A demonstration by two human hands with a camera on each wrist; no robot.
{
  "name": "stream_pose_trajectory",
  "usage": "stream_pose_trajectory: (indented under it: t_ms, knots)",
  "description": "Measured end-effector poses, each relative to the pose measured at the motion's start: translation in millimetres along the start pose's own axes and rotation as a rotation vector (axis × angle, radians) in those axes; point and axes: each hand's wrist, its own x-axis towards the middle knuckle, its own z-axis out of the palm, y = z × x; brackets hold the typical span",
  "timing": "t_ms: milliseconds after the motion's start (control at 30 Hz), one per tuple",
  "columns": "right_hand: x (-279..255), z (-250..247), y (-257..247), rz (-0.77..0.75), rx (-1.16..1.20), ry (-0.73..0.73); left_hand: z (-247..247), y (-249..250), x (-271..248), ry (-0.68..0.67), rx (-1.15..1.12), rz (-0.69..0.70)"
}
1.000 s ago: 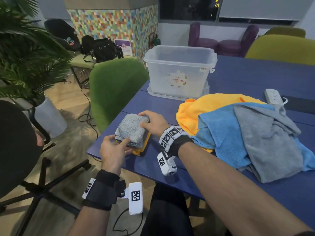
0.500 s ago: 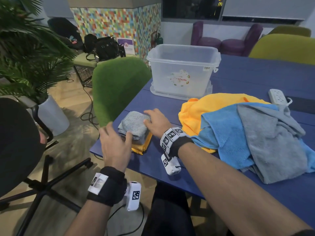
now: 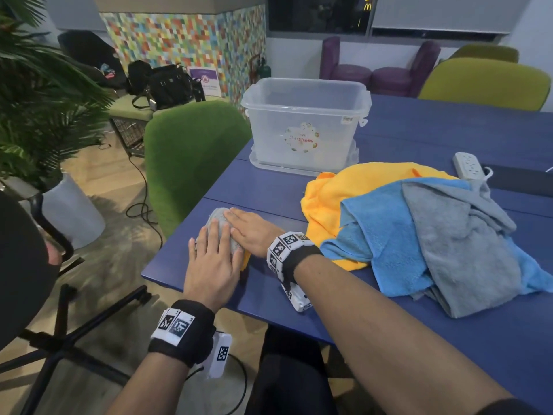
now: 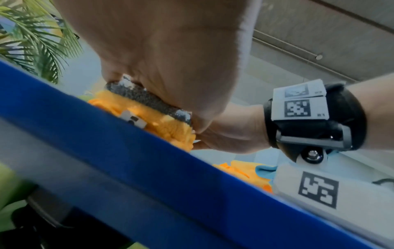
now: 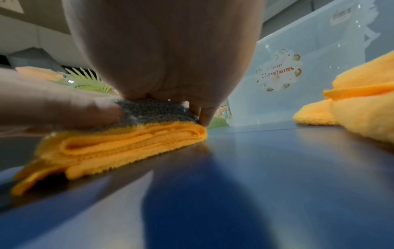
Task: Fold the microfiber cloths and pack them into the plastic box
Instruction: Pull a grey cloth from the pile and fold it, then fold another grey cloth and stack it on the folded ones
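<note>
The left hand (image 3: 211,265) has just flattened beside the right hand (image 3: 254,232); both open palms press the folded grey microfiber cloth (image 3: 223,227) onto the folded orange cloth (image 5: 119,144), ready for packing.

Under your palms sits a folded grey cloth (image 3: 223,227), a small thick pad stacked squarely on a folded orange cloth (image 5: 119,148), whose layered edges stick out below it toward you. Both rest flat near the table's front left corner. To the right of your grip lies a loose heap: a crumpled orange cloth (image 3: 359,190) at the back, a blue cloth (image 3: 386,235) draped over it, and a rumpled grey cloth (image 3: 466,244) on top. Beyond your fingers, well apart from the stack, stands the clear plastic box (image 3: 305,115), upright, open-topped, with a round Christmas sticker on its near wall.
</note>
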Motion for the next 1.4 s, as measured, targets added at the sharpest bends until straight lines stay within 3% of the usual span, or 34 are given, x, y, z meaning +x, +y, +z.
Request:
stream_pose_trajectory:
  t_ms: [433,767,900,1000,1100,1233,1400]
  knots:
    - [-11.4,-1.8,0.2,0.237,0.226,0.038,-0.4,-1.9,4.3,-0.009,0.055,0.024]
    - [20.2,6.6,-27.7,0.308,0.224,0.014,-5.8,-38.3,14.5,0.016,0.033,0.02]
    - [6.2,-6.6,-27.1,0.289,0.225,-0.004,-18.5,-28.8,13.7,-0.023,0.084,-0.025]
    - [-28.1,-36.6,-15.9,0.258,0.218,0.094,-44.8,-1.6,15.5,-0.041,0.117,-0.041]
    - [-77.9,-79.1,10.1,0.287,0.192,0.305,-70.0,50.1,22.2,0.015,0.036,0.062]
    - [-157.6,-131.8,69.0,0.516,0.143,0.568,-81.0,137.1,38.7,0.088,-0.374,0.261]
    - [-230.0,-164.9,137.6,0.797,0.029,0.681,-58.7,233.9,74.7,-0.06,-0.617,0.276]
